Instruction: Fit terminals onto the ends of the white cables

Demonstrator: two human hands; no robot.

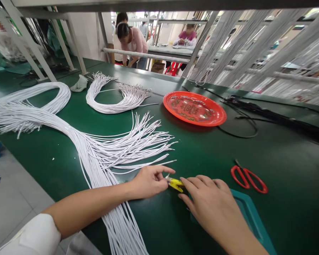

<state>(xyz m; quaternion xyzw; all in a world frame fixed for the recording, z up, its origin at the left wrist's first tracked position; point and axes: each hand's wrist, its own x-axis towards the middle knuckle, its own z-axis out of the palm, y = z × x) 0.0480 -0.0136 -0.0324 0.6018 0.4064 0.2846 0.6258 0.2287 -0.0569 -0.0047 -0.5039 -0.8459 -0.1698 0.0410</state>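
Near the middle of the green table, my left hand [149, 181] pinches the end of a thin white cable beside a small yellow tool [175, 184]. The fingers of my right hand [206, 194] are closed on the tool's other end, its thumb below and fingers above. A large bundle of white cables [93, 152] fans out behind my left hand and runs under my left forearm to the front edge. Part of a teal tray [251, 216] shows under and beyond my right hand.
Red-handled scissors [248, 178] lie at the right. Farther back are a red oval plate [194, 108], a curved white cable bundle [117, 104] and black cables [281, 115]. White cables hang from a rack [289, 74] behind. Other people [136, 42] are beyond the table.
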